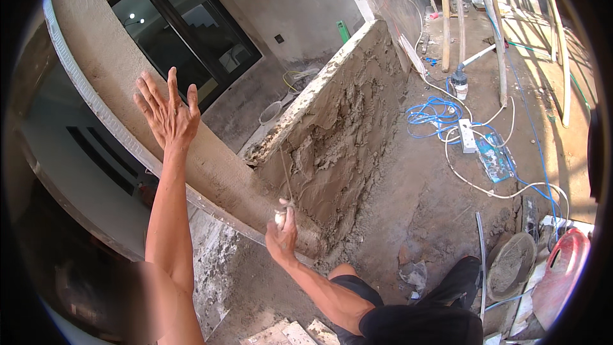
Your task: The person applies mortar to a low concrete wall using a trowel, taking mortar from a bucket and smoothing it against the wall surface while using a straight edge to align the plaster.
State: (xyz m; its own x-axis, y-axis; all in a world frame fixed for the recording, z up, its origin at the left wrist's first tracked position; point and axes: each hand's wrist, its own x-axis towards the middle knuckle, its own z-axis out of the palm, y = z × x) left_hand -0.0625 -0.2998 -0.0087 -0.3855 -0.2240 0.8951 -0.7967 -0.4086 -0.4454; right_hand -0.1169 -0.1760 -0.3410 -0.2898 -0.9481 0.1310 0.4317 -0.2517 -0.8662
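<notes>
My left hand (167, 114) is open with fingers spread, laid over the smooth plastered pillar (220, 166); whether the palm presses on it I cannot tell. My right hand (281, 236) is closed round the pale handle of a trowel (287, 176), whose thin blade shows edge-on and points up the wall. The blade lies close to the low wall (332, 134), which is coated with rough, wet grey mortar. Lumps and ridges stand out over the wall's middle, while the part nearest the pillar looks flatter. Fingers partly hide the handle.
A mortar-filled round pan (511, 266) and a red plastic tub (562, 278) stand at the lower right. Blue cable (434, 115), a white power strip (468, 136) and a hose-fitted pump (459, 82) lie on the floor. Wooden poles (500, 45) rise behind. Boards (300, 334) lie by my legs.
</notes>
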